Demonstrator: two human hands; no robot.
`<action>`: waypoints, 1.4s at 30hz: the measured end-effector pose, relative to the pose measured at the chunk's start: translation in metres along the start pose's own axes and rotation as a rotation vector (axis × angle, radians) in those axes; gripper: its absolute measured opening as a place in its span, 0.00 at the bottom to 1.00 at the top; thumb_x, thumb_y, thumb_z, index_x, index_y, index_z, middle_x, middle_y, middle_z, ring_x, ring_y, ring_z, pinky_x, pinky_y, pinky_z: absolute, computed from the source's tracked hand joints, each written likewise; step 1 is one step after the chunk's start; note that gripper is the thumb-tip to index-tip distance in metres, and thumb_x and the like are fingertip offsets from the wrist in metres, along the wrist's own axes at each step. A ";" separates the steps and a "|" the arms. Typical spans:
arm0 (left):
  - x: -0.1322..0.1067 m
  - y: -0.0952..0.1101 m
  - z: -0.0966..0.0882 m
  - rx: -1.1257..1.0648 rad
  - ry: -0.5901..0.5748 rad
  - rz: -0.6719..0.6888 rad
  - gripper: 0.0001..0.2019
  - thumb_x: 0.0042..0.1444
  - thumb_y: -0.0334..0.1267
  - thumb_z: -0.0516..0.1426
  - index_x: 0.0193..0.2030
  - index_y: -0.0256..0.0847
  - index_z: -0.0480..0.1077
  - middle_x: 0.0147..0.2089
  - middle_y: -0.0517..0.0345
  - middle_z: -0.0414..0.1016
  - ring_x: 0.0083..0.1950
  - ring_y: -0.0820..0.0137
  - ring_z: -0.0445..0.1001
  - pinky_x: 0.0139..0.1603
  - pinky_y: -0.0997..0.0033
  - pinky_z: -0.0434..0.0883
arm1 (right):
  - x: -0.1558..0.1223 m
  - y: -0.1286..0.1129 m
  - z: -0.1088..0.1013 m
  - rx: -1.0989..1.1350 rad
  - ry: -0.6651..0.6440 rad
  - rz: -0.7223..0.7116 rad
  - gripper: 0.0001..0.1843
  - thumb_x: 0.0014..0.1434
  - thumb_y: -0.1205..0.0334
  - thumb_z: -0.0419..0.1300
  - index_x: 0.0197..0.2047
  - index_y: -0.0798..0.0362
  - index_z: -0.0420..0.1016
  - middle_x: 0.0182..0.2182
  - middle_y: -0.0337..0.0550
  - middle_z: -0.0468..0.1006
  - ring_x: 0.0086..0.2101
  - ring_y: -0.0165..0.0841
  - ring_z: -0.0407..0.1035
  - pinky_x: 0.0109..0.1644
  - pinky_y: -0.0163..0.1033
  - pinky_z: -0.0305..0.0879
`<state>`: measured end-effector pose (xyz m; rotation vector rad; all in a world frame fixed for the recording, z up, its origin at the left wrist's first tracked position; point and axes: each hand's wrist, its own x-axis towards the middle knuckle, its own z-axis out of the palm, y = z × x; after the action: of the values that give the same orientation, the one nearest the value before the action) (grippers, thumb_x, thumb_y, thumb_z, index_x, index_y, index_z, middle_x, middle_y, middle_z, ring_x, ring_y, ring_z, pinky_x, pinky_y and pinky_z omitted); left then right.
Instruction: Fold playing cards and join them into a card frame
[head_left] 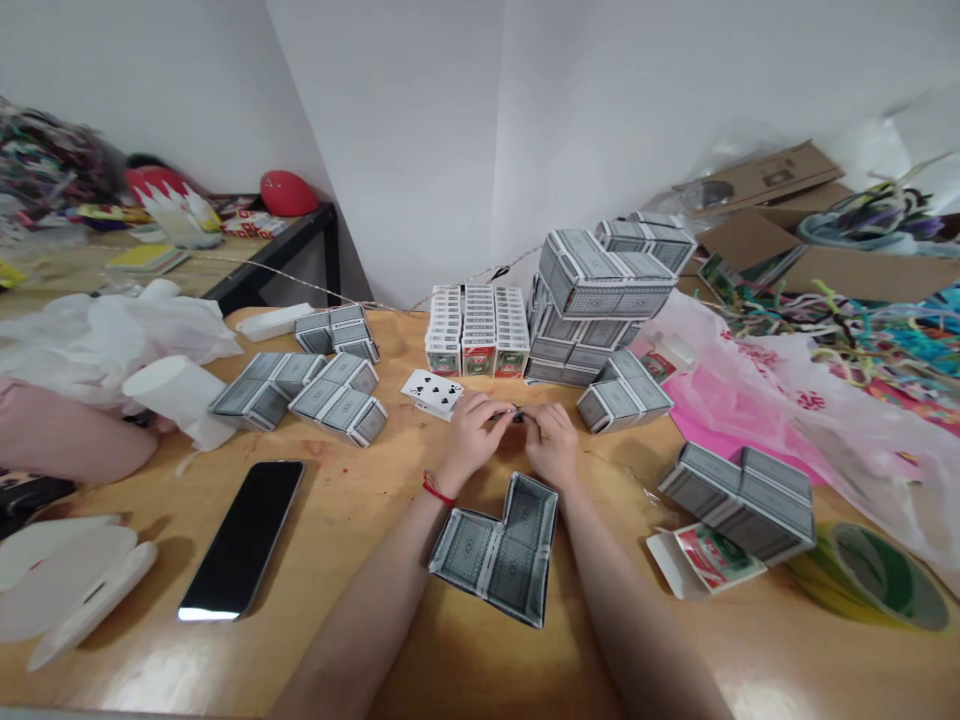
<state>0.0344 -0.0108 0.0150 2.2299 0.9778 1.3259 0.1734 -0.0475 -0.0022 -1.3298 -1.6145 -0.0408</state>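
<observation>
My left hand point(474, 438) and my right hand point(553, 440) meet above the middle of the table. Their fingertips pinch a small grey piece between them, which looks like a playing card point(518, 416) seen nearly edge-on; the fingers hide most of it. Just left of my left hand lies a small pile of loose playing cards point(433, 389), with a spade card face up on top. Between my forearms sits an L-shaped box folded from grey-backed cards point(504, 550), and neither hand touches it.
Card packs point(478, 325) stand in rows behind my hands, beside a tall stack of folded card boxes point(600, 290). More card boxes point(341, 398) lie left. A phone point(244, 540) rests front left; an opened card pack point(712, 558) and a tape roll point(874, 575) are right.
</observation>
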 end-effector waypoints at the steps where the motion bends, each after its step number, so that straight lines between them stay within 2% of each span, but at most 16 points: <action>1: 0.000 0.000 0.000 0.010 -0.010 -0.001 0.06 0.53 0.38 0.53 0.34 0.42 0.70 0.32 0.57 0.70 0.38 0.69 0.67 0.43 0.64 0.65 | 0.000 0.000 0.000 -0.005 -0.006 0.001 0.11 0.55 0.69 0.49 0.33 0.51 0.73 0.26 0.43 0.74 0.30 0.33 0.65 0.36 0.41 0.64; 7: 0.000 0.002 -0.001 0.057 -0.050 0.007 0.06 0.54 0.38 0.52 0.35 0.41 0.69 0.35 0.55 0.70 0.41 0.68 0.66 0.44 0.63 0.64 | 0.000 0.001 0.000 -0.050 -0.055 0.012 0.11 0.56 0.67 0.49 0.33 0.51 0.73 0.28 0.43 0.74 0.31 0.34 0.65 0.38 0.42 0.63; 19: -0.004 -0.003 0.005 0.151 -0.007 0.063 0.08 0.55 0.30 0.48 0.36 0.40 0.67 0.37 0.55 0.69 0.43 0.68 0.66 0.46 0.63 0.62 | -0.001 -0.001 0.001 -0.038 -0.010 0.040 0.09 0.56 0.68 0.50 0.31 0.51 0.71 0.26 0.42 0.73 0.31 0.34 0.62 0.38 0.41 0.61; 31: -0.003 -0.004 0.008 0.176 -0.049 0.035 0.15 0.51 0.22 0.46 0.40 0.40 0.67 0.37 0.54 0.67 0.42 0.66 0.64 0.45 0.63 0.63 | -0.001 0.003 0.002 -0.034 0.020 0.105 0.10 0.56 0.69 0.48 0.32 0.51 0.71 0.28 0.43 0.73 0.33 0.35 0.63 0.39 0.42 0.61; 36: -0.002 -0.007 0.009 0.127 -0.076 0.019 0.10 0.54 0.28 0.47 0.39 0.40 0.67 0.36 0.54 0.68 0.41 0.67 0.65 0.43 0.65 0.64 | -0.001 0.006 0.002 -0.017 -0.001 0.123 0.14 0.54 0.72 0.46 0.35 0.51 0.71 0.30 0.43 0.73 0.34 0.35 0.64 0.39 0.42 0.62; 42: -0.002 -0.003 0.006 0.149 -0.039 -0.054 0.05 0.54 0.37 0.52 0.33 0.40 0.67 0.34 0.55 0.69 0.39 0.68 0.66 0.43 0.64 0.63 | -0.001 0.004 0.004 -0.002 -0.023 0.125 0.11 0.57 0.68 0.48 0.33 0.51 0.71 0.29 0.42 0.74 0.33 0.34 0.65 0.39 0.41 0.63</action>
<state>0.0380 -0.0105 0.0091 2.3105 1.1483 1.2183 0.1741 -0.0445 -0.0070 -1.4348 -1.5471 0.0490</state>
